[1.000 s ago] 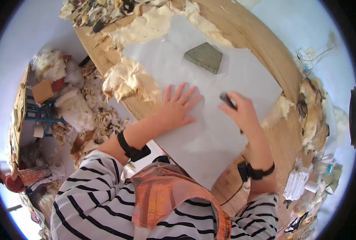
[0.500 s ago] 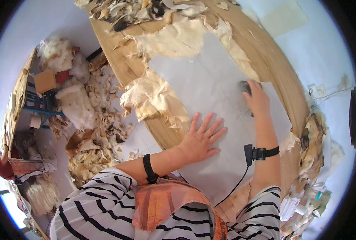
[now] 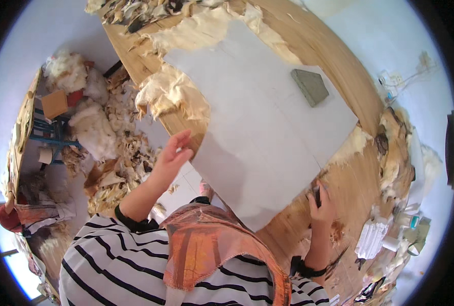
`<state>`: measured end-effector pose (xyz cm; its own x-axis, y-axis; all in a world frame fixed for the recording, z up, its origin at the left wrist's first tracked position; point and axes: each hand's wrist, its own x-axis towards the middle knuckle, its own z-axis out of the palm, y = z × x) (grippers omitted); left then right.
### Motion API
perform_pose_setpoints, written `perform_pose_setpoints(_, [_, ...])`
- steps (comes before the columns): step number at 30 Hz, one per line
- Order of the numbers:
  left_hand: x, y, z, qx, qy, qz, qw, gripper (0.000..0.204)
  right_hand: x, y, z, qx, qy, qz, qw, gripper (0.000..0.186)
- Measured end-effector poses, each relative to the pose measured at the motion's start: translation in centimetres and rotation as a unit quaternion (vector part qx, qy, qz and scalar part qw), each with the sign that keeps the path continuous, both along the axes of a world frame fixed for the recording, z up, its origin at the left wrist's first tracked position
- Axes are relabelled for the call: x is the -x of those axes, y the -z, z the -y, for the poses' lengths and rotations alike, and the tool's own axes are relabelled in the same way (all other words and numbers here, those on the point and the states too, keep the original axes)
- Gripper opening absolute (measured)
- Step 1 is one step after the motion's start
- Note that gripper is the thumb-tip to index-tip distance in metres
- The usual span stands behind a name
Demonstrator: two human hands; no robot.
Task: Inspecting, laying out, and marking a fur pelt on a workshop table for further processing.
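A large sheet of white paper (image 3: 257,117), shaped with angled edges, lies over a cream hide (image 3: 196,30) on the wooden table. A grey-green slab-like block (image 3: 310,87) rests on the paper near its far right edge. My left hand (image 3: 169,160) hovers off the paper's left edge, fingers loosely bent and apart, holding nothing that I can see. My right hand (image 3: 323,205) is closed on a small dark object (image 3: 317,195) beside the paper's near right edge; the fingers hide most of it, and its kind cannot be told.
Fur scraps (image 3: 145,13) are heaped at the table's far end. Brown fur pieces (image 3: 394,148) lie along its right side, with a white bundle (image 3: 372,238) nearer me. Fleece and hide scraps (image 3: 96,130) cover the floor at left, where another person (image 3: 7,214) stands by a second table.
My left hand has lifted off the paper and moved left. My right hand has left the far part of the paper and come nearer. The block now shows fully; the view has shifted.
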<state>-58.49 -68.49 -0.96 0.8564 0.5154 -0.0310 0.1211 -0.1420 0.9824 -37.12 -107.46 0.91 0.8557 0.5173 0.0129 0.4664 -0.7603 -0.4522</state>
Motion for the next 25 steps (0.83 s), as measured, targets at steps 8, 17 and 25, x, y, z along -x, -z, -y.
perform_pose_setpoints(8, [1.4, -2.6, 7.8, 0.27, 0.073, -0.182, 0.943, 0.028, 6.1, 1.3, 7.4, -0.012, 0.005, -0.025, 1.0, 0.045])
perform_pose_setpoints(17, [-15.7, -10.7, 11.2, -0.3, 0.094, 0.032, 0.949, 0.025, 6.2, 1.6, 8.2, -0.013, -0.009, -0.022, 1.0, 0.05])
perform_pose_setpoints(25, [-19.7, -4.2, 19.7, -0.309, 0.358, 0.211, 0.855, 0.052, 5.7, 2.1, 8.7, -0.01, -0.019, -0.035, 0.999, 0.054])
